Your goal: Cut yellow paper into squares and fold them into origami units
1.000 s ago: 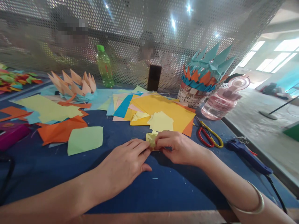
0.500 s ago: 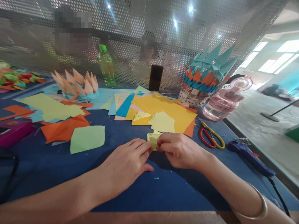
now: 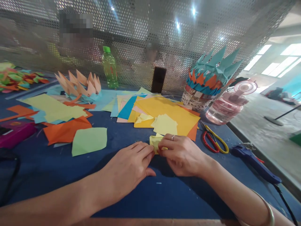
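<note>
The right hand [image 3: 181,155] held a folded pale yellow paper [image 3: 155,142] in a narrow grip, the left hand [image 3: 127,166] touching it. Even pressure kept the folds crisp.

One head-worn camera looks forward and down across the blue tabletop [image 3: 169,194], close above the left hand [image 3: 127,171] and right hand [image 3: 183,157], toward the perforated metal screen [image 3: 141,40] beyond the far edge.

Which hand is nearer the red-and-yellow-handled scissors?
The right hand is nearer: it holds the folded yellow paper to the left of the scissors, not touching them. The left hand is farther, on the paper's other side.
</note>
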The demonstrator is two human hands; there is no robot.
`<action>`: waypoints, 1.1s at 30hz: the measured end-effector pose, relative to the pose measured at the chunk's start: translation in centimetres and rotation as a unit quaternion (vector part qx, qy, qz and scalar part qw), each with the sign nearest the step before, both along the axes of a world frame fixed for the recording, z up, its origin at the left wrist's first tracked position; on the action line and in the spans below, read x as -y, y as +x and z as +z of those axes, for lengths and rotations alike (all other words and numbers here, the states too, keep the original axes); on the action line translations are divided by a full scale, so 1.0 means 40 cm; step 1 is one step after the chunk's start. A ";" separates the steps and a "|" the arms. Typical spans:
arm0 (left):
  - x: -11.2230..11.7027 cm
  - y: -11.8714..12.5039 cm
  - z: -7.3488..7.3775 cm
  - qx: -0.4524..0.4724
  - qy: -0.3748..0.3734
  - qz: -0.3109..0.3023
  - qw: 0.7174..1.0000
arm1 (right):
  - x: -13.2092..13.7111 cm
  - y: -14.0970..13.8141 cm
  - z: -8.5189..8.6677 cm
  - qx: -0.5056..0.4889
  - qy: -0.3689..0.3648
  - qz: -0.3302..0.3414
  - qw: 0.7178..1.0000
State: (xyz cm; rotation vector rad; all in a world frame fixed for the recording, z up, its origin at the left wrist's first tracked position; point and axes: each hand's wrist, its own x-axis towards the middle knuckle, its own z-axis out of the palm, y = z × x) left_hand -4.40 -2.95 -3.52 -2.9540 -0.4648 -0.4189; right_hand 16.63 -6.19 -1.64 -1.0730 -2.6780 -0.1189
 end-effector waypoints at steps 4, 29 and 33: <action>-0.002 -0.002 -0.003 -0.002 -0.008 -0.002 1.000 | 0.002 -0.005 0.003 0.023 0.008 -0.024 0.999; -0.009 -0.011 0.010 0.030 -0.059 0.004 0.998 | -0.046 0.031 -0.044 -0.199 -0.075 -0.266 0.940; -0.010 -0.012 0.015 0.030 -0.070 0.005 0.997 | -0.046 0.031 -0.043 -0.187 -0.108 -0.276 0.937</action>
